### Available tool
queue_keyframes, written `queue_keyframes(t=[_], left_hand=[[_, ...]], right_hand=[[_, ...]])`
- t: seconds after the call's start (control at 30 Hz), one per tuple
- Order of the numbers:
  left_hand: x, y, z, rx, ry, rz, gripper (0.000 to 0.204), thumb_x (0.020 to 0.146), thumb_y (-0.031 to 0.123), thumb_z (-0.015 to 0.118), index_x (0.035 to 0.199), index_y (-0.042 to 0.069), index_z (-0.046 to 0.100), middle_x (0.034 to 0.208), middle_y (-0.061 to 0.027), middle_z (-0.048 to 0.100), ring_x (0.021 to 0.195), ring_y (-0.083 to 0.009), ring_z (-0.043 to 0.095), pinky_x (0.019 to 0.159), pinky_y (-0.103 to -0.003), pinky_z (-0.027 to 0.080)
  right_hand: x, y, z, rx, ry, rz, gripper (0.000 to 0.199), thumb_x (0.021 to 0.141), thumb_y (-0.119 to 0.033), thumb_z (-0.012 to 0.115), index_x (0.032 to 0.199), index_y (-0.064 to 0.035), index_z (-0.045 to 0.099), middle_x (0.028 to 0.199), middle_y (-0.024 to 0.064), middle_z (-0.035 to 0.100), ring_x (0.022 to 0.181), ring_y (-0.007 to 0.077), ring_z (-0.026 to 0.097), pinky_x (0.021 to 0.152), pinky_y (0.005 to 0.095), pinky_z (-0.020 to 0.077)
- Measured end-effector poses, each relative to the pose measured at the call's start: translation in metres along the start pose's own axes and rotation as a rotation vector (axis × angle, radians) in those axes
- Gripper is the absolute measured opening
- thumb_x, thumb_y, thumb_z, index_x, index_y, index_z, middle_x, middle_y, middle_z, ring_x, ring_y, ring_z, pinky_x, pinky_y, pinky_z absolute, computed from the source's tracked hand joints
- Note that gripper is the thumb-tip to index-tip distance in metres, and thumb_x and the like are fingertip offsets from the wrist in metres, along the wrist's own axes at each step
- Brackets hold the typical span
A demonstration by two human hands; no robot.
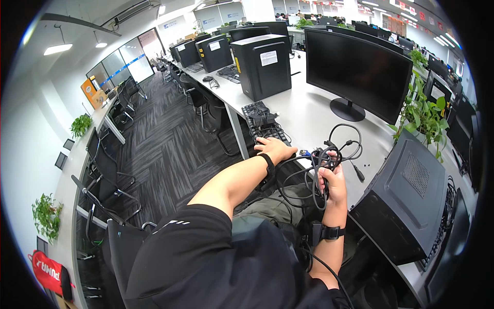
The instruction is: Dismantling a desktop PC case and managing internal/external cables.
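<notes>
My right hand (334, 181) is closed around a tangled bundle of black cables (320, 164), held above the near edge of the desk. Loops hang below the hand toward my lap, and one loop rises above it. A blue connector (304, 153) pokes out at the bundle's left side. My left hand (278, 149) reaches out with its fingers apart, over the near end of a black keyboard (252, 110). Its thumb points toward the blue connector; whether they touch I cannot tell. Black coiled cords (263, 118) lie on the keyboard.
A black monitor (357, 69) stands on the white desk (309, 110), with an upright computer tower (262, 67) to its left. Another tower (406, 193) sits at the right beside a leafy plant (426, 116). A cable plug (358, 174) rests on the desk. Office chairs (105, 159) stand at the left.
</notes>
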State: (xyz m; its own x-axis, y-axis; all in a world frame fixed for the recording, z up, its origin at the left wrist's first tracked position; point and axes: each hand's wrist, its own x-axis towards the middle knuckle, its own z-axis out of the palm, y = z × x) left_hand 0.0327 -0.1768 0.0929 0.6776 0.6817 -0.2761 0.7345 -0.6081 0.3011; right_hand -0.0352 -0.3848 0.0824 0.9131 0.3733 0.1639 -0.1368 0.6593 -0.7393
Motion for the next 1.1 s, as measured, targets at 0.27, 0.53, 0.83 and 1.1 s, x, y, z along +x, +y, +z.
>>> queue_keyframes(t=[0.27,0.53,0.83,1.1], left_hand=[[-0.012,-0.02,0.004,0.078,0.0,0.066,0.128,0.059,0.075,0.075,0.15,-0.001,0.025,0.159,-0.0222,0.01,0.141,-0.0479,0.021,0.106,-0.058,0.035],[0.006,-0.044,-0.007,0.14,0.008,0.427,0.116,0.064,0.068,0.075,0.145,-0.004,0.034,0.156,-0.0248,0.018,0.137,-0.0488,0.029,0.103,-0.058,0.038],[0.111,-0.054,-0.038,0.183,-0.06,0.704,0.114,0.057,0.057,0.078,0.147,0.001,0.036,0.156,-0.029,0.018,0.14,-0.0468,0.027,0.109,-0.059,0.033],[0.233,-0.051,-0.047,0.055,0.029,0.989,0.105,0.055,0.055,0.078,0.14,0.0,0.047,0.15,-0.0371,0.025,0.137,-0.0475,0.033,0.114,-0.045,0.03]], right_hand=[[-0.005,0.005,0.014,-0.05,-0.048,0.034,0.059,0.077,0.007,0.063,0.129,-0.0098,0.04,0.111,0.0178,0.063,0.052,0.0102,0.051,0.04,0.021,0.0406],[0.0,0.012,0.021,-0.069,0.009,0.032,0.06,0.077,0.007,0.063,0.129,-0.0091,0.039,0.112,0.0186,0.064,0.053,0.0099,0.052,0.04,0.0204,0.0408],[0.02,0.019,0.033,-0.146,0.04,0.109,0.06,0.075,0.006,0.067,0.125,-0.0085,0.038,0.115,0.0206,0.064,0.052,0.0083,0.052,0.04,0.0195,0.0417],[0.052,0.029,0.041,-0.177,0.147,0.122,0.077,0.068,0.0,0.069,0.136,-0.0096,0.034,0.115,0.0226,0.06,0.043,0.0101,0.047,0.035,0.02,0.0374]])
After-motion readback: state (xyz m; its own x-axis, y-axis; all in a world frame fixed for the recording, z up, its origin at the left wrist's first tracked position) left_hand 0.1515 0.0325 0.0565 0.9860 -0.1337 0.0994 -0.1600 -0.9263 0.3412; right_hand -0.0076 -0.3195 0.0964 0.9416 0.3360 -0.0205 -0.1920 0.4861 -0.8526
